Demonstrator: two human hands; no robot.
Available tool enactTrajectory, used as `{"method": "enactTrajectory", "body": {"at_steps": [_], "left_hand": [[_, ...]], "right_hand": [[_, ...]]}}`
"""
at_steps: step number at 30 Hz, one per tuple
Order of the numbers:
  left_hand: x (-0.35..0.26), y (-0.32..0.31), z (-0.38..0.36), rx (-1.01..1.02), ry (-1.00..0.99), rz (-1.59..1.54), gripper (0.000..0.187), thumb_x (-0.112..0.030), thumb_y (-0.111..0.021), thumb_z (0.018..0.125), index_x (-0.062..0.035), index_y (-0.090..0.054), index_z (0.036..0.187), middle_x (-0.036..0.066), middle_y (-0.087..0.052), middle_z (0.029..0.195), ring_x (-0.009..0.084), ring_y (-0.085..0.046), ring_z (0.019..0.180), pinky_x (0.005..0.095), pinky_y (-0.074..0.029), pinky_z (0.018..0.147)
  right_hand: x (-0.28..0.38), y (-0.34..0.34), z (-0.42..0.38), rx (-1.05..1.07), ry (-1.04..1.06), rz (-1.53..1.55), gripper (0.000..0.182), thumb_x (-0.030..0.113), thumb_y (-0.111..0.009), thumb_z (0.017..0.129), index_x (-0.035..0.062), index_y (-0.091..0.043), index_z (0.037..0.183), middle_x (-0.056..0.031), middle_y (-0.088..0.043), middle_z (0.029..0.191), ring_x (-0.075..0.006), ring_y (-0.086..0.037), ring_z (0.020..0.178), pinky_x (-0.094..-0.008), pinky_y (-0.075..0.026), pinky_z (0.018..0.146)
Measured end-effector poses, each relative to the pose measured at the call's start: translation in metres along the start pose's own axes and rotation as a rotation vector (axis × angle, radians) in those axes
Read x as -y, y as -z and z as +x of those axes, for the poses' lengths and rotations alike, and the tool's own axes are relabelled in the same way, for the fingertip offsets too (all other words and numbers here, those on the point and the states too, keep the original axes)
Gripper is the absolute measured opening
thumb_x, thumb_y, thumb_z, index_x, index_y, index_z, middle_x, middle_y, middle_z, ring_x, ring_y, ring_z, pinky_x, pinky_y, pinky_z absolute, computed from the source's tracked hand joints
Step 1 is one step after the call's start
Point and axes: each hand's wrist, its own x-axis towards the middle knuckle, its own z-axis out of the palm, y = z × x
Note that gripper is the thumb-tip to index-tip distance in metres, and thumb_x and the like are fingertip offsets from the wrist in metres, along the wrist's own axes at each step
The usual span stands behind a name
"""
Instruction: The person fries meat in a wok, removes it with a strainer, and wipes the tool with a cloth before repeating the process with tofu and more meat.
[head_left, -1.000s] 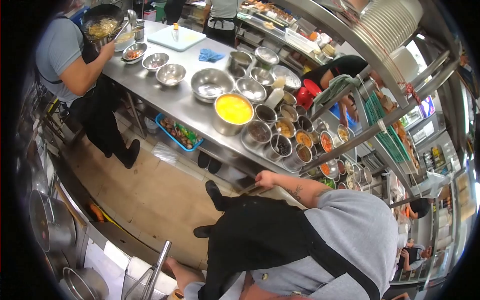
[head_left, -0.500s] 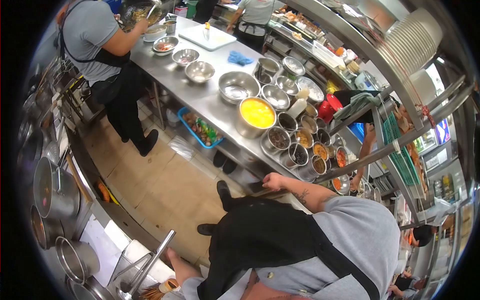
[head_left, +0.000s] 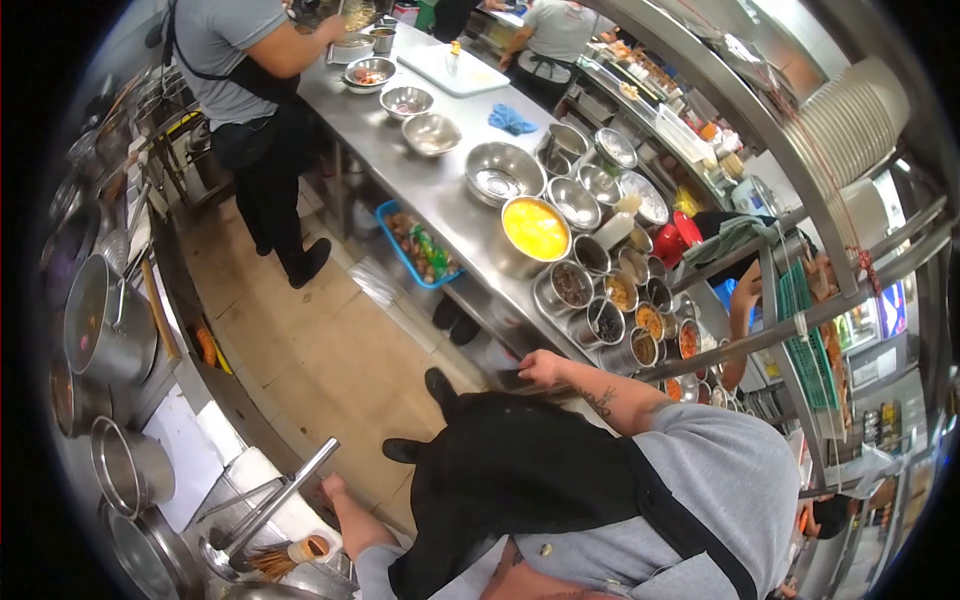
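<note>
Right hand (head_left: pixel 541 367) stays curled by near edge of table (head_left: pixel 445 195); hold unclear. Left hand (head_left: pixel 334 486) is beside steel tube (head_left: pixel 285 491), grip unclear.

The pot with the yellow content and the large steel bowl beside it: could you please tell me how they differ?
The pot is deep with upright walls, while the large bowl is shallower with outward-sloping walls. The pot is filled nearly to its rim with something bright yellow; the bowl shows mostly bare metal inside. The bowl's mouth looks wider than the pot's. Both are round, uncovered and silvery, and stand on the metal table.
</note>
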Motion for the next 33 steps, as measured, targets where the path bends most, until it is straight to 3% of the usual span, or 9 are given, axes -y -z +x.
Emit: {"method": "enactTrajectory", "body": {"at_steps": [3,6,9,12,17,21,28,30,33], "left_hand": [[-0.008,0.002,-0.024,-0.077,0.217,-0.309,0.030,-0.019,-0.053,0.085,-0.0041,-0.072,0.104,0.019,-0.070,0.106,0.0294,-0.070,0.095,0.0445,-0.052,0.085],[-0.015,-0.052,-0.053,-0.662,0.213,-0.710,0.023,-0.018,-0.054,0.081,-0.0026,-0.068,0.091,0.017,-0.071,0.092,0.0286,-0.068,0.079,0.0454,-0.052,0.072],[-0.026,-0.082,-0.142,-0.139,0.339,-1.495,0.010,-0.015,-0.054,0.084,-0.0091,-0.050,0.077,0.006,-0.053,0.070,0.0214,-0.055,0.058,0.0380,-0.041,0.048],[-0.008,-0.129,-0.229,0.213,0.812,-1.808,0.029,-0.036,-0.054,0.091,-0.0087,-0.054,0.103,0.009,-0.055,0.087,0.0242,-0.055,0.066,0.0367,-0.049,0.056],[0.024,-0.114,-0.324,-0.501,1.059,-2.111,0.038,-0.030,-0.054,0.093,-0.0109,-0.044,0.125,0.014,-0.050,0.115,0.0294,-0.057,0.093,0.0391,-0.054,0.075],[0.034,-0.091,-0.348,-0.787,0.686,-2.565,0.048,-0.025,-0.056,0.095,-0.0085,-0.039,0.137,0.015,-0.048,0.131,0.0318,-0.060,0.104,0.0414,-0.055,0.088],[-0.018,-0.113,-0.362,-0.346,0.832,-2.304,0.036,-0.029,-0.060,0.093,-0.0131,-0.053,0.125,0.010,-0.053,0.119,0.0242,-0.059,0.096,0.0427,-0.053,0.081],[-0.059,-0.095,-0.377,-0.207,0.887,-1.978,0.036,-0.028,-0.064,0.091,-0.0117,-0.056,0.121,0.008,-0.059,0.105,0.0207,-0.060,0.081,0.0351,-0.054,0.068],[-0.110,-0.070,-0.384,-0.044,0.691,-1.565,0.036,-0.024,-0.067,0.088,-0.0047,-0.060,0.118,0.009,-0.065,0.097,0.0218,-0.062,0.080,0.0369,-0.054,0.073]], "right_hand": [[0.012,0.011,0.003,0.069,-0.046,-0.029,0.044,0.023,-0.070,0.085,0.0025,-0.061,0.122,-0.0112,-0.068,0.090,-0.0185,-0.064,0.067,-0.0331,-0.051,0.052],[0.022,0.017,0.020,0.114,-0.009,-0.059,0.044,0.023,-0.068,0.085,0.0021,-0.060,0.123,-0.0115,-0.067,0.090,-0.0183,-0.064,0.066,-0.0337,-0.051,0.051],[0.049,0.019,0.045,0.164,0.094,-0.166,0.043,0.023,-0.067,0.086,0.0024,-0.060,0.123,-0.0116,-0.067,0.091,-0.0186,-0.064,0.066,-0.0339,-0.052,0.051],[0.078,0.020,0.073,0.210,0.203,-0.194,0.041,0.026,-0.065,0.086,0.0033,-0.062,0.120,-0.0118,-0.068,0.090,-0.0197,-0.066,0.066,-0.0344,-0.054,0.053],[0.113,-0.002,0.105,0.321,0.316,-0.328,0.038,0.028,-0.064,0.086,0.0046,-0.065,0.115,-0.0118,-0.069,0.082,-0.0186,-0.065,0.061,-0.0341,-0.052,0.049],[0.140,-0.028,0.109,0.464,0.345,-0.468,0.041,0.028,-0.065,0.086,0.0016,-0.063,0.118,-0.0096,-0.067,0.085,-0.0178,-0.066,0.068,-0.0319,-0.053,0.050],[0.159,-0.100,0.108,0.665,0.450,-0.703,0.033,0.027,-0.064,0.087,0.0043,-0.067,0.110,-0.0074,-0.067,0.081,-0.0163,-0.066,0.066,-0.0314,-0.053,0.049],[0.162,-0.131,0.101,0.699,0.510,-0.777,0.031,0.033,-0.063,0.090,0.0041,-0.068,0.102,-0.0068,-0.067,0.077,-0.0156,-0.067,0.066,-0.0310,-0.053,0.050],[0.165,-0.160,0.061,0.776,0.523,-0.781,0.034,0.036,-0.059,0.094,0.0029,-0.067,0.095,-0.0058,-0.068,0.076,-0.0154,-0.068,0.067,-0.0306,-0.055,0.053]]}}
